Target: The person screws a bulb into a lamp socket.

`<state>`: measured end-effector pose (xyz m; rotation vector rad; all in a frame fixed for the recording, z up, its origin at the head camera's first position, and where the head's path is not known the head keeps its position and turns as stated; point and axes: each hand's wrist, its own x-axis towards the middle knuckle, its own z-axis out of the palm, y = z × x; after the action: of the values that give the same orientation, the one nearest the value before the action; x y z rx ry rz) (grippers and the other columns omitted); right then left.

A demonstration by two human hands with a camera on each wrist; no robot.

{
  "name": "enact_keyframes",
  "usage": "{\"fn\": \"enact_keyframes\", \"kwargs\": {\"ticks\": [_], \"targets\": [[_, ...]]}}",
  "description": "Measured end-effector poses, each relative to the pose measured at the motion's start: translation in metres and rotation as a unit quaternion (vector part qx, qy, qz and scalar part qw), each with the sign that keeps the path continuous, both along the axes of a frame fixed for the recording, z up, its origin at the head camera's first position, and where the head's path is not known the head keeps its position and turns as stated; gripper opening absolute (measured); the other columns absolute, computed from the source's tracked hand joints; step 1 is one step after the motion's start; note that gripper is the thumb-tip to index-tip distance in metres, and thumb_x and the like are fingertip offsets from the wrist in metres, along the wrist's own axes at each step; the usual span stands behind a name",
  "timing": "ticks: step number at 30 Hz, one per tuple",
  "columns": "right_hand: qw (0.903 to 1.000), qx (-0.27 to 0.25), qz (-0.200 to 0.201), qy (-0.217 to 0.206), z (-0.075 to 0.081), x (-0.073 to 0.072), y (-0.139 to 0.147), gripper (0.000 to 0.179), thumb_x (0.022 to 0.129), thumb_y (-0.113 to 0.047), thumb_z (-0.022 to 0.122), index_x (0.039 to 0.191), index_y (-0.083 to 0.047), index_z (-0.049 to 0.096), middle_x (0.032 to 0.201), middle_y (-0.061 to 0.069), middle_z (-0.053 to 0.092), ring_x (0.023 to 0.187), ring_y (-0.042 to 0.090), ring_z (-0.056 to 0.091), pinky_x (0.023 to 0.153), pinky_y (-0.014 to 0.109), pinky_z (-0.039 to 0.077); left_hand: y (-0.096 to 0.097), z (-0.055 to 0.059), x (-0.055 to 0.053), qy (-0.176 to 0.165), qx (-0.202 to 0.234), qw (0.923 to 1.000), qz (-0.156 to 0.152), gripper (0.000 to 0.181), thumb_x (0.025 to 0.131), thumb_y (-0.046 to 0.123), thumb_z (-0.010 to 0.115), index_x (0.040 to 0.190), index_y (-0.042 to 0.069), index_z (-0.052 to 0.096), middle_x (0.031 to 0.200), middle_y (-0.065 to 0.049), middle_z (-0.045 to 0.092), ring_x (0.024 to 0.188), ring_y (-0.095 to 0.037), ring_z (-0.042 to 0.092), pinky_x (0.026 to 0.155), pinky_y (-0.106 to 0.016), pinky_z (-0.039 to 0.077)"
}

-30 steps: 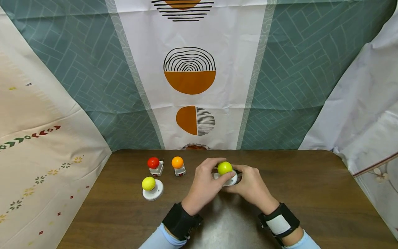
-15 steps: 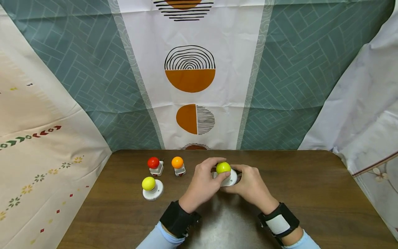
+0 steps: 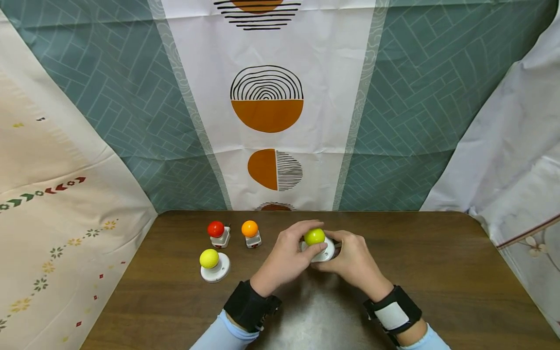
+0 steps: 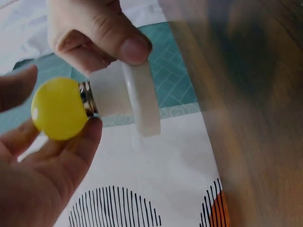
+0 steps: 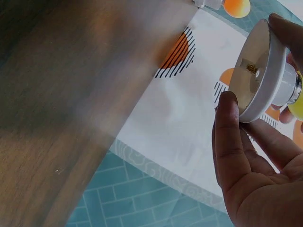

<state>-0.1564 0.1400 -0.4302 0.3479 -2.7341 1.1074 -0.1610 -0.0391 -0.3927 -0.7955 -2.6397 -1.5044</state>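
Observation:
A yellow-green light bulb (image 3: 314, 236) stands in a white round lamp holder (image 3: 327, 250), held up between both hands above the table. My left hand (image 3: 286, 255) has its fingers and thumb curled about the bulb. In the left wrist view, fingertips touch the underside of the bulb (image 4: 59, 109), and a strip of metal screw cap (image 4: 87, 99) shows between bulb and holder. With thumb and fingers, my right hand (image 3: 353, 257) grips the rim of the holder. The right wrist view shows the hollow underside of the lamp holder (image 5: 253, 71), with a small brass part inside.
On the left of the wooden table (image 3: 175, 311) stand a red bulb (image 3: 216, 229) and an orange bulb (image 3: 250, 228), each in a small white block-shaped holder. Nearer is a yellow bulb (image 3: 209, 258) on a white round holder (image 3: 216, 272). A patterned curtain (image 3: 280, 170) hangs behind the table.
The left fingers and thumb have shifted slightly around the bulb, and the bulb and holder have moved a little to the left. My right hand keeps its grip on the holder.

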Motion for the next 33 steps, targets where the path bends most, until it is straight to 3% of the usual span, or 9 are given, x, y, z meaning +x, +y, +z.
{"fn": "enact_keyframes", "kwargs": {"ticks": [6,9,12,18,21,25,29,33], "targets": [[1.0,-0.004,-0.001,-0.003,-0.0001,-0.0003,-0.001,0.074,0.052,-0.046,0.089,0.115,-0.013,0.066,0.106,-0.002,0.067,0.086,0.008,0.062,0.068,0.025,0.053,0.0031,-0.0064,0.0021,0.017,0.021,0.9966,0.078,0.045,0.081,0.031,0.073,0.122,0.02,0.059,0.116,0.003,0.06,0.098,-0.01,0.059,0.081,-0.029,0.054],[1.0,0.002,-0.004,-0.003,0.0,-0.0001,-0.0014,0.075,0.052,-0.047,0.088,0.114,-0.013,0.066,0.105,-0.002,0.067,0.087,0.009,0.062,0.069,0.025,0.053,0.0033,-0.0074,0.0033,0.021,0.027,0.9941,0.103,0.046,0.077,0.032,0.076,0.118,0.017,0.061,0.11,0.004,0.061,0.094,-0.011,0.061,0.079,-0.025,0.053],[1.0,0.002,-0.001,-0.007,0.0002,0.0,-0.0016,0.074,0.052,-0.046,0.088,0.114,-0.013,0.066,0.105,-0.002,0.067,0.086,0.008,0.062,0.068,0.023,0.053,0.0017,-0.0071,0.0033,0.029,0.027,0.995,0.092,0.042,0.078,0.029,0.076,0.116,0.017,0.062,0.11,0.004,0.062,0.094,-0.01,0.061,0.078,-0.022,0.052],[1.0,0.003,0.004,-0.008,0.0001,0.0003,-0.0014,0.072,0.052,-0.047,0.088,0.112,-0.013,0.067,0.103,-0.002,0.067,0.083,0.007,0.061,0.067,0.021,0.052,-0.0009,-0.0042,0.0023,0.014,0.018,0.9994,0.025,0.045,0.083,0.018,0.071,0.126,0.02,0.057,0.123,0.004,0.058,0.104,-0.008,0.057,0.086,-0.024,0.052],[1.0,0.002,0.002,-0.005,-0.0007,0.0003,-0.0008,0.071,0.053,-0.046,0.088,0.112,-0.013,0.067,0.103,-0.002,0.068,0.085,0.009,0.062,0.069,0.025,0.054,0.0002,-0.0036,0.0027,0.014,0.021,0.9994,0.023,0.05,0.083,0.023,0.071,0.13,0.021,0.054,0.129,0.004,0.056,0.108,-0.008,0.057,0.088,-0.026,0.052],[0.9999,-0.007,-0.002,-0.01,-0.0004,0.0006,-0.0006,0.069,0.053,-0.045,0.088,0.112,-0.014,0.066,0.101,-0.004,0.067,0.083,0.009,0.063,0.069,0.027,0.055,0.0019,-0.0038,0.0045,0.026,0.035,0.9967,0.069,0.056,0.079,0.034,0.074,0.129,0.021,0.054,0.129,0.003,0.055,0.106,-0.011,0.059,0.086,-0.028,0.053],[0.9996,-0.016,-0.004,-0.021,0.0007,0.0007,-0.001,0.069,0.053,-0.044,0.089,0.112,-0.016,0.066,0.099,-0.006,0.066,0.078,0.006,0.061,0.065,0.021,0.053,0.0029,-0.005,0.007,0.028,0.045,0.9898,0.133,0.051,0.076,0.042,0.075,0.119,0.021,0.06,0.116,0.001,0.059,0.094,-0.014,0.062,0.079,-0.028,0.054],[0.9998,-0.011,-0.006,-0.017,0.0013,0.0,-0.0016,0.069,0.053,-0.045,0.088,0.111,-0.015,0.066,0.099,-0.005,0.067,0.077,0.005,0.061,0.064,0.019,0.052,0.0046,-0.0065,0.008,0.028,0.046,0.9867,0.153,0.046,0.076,0.046,0.074,0.112,0.02,0.063,0.106,0.004,0.06,0.088,-0.013,0.061,0.075,-0.025,0.053]]}}
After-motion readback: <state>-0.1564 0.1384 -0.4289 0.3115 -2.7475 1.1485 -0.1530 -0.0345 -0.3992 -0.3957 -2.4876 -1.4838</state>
